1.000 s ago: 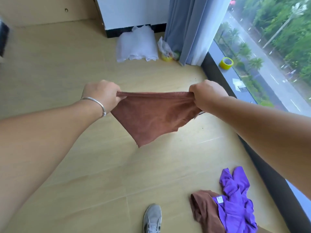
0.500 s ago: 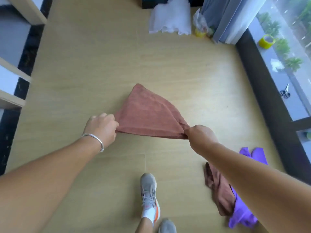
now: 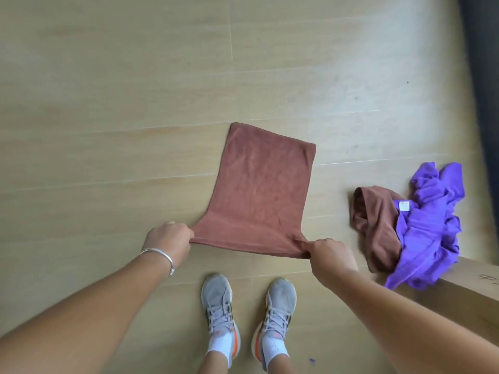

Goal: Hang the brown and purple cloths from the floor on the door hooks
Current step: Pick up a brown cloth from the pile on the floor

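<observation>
The left hand and right hand each pinched a near corner of the rectangular brown terry cloth, spread over the wooden floor, its long axis running near to far.

A flat brown cloth hangs spread at centre; at 3 o'clock, crumpled brown cloth and purple cloth share the floor.

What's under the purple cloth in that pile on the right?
A second brown cloth lies partly under the purple cloth, whose lower edge overlaps a cardboard box. Whatever else it covers is hidden.
</observation>
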`<state>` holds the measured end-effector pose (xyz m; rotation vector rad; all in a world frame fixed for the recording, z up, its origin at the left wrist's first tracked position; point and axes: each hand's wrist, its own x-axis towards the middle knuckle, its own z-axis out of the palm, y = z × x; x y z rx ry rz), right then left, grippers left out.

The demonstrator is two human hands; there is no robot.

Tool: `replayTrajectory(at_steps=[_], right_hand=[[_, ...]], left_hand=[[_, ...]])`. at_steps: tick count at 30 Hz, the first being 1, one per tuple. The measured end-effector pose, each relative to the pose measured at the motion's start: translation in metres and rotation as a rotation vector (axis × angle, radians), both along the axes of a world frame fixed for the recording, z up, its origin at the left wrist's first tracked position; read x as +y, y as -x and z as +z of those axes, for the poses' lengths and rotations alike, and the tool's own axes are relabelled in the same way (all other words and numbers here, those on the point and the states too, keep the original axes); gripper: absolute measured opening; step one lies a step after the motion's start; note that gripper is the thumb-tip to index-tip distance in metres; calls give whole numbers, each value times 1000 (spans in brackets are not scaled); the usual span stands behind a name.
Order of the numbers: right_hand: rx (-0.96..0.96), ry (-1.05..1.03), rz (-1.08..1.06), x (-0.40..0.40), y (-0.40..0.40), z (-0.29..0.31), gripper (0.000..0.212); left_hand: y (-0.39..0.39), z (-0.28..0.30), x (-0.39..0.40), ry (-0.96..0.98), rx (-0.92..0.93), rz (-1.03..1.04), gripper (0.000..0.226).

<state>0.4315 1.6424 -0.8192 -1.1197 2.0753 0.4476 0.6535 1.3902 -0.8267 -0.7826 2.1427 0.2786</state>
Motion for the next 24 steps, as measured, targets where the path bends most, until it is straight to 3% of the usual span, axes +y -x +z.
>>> replayTrajectory(at_steps=[3, 8, 12, 18, 24], right_hand=[[-21, -39, -143, 3, 0, -26, 22], [26, 52, -358, -9, 34, -76, 19], [58, 211, -483, -37, 88, -123, 13], [72, 383, -621, -87, 156, -212, 41], [62, 561, -643, -110, 192, -303, 51]], left_hand=[[-10, -32, 6, -38, 113, 182, 15], [15, -81, -9, -153, 399, 591, 17], [63, -136, -46, -87, 603, 642, 8], [139, -228, -111, 7, 692, 603, 6], [178, -313, -146, 48, 771, 566, 11]])
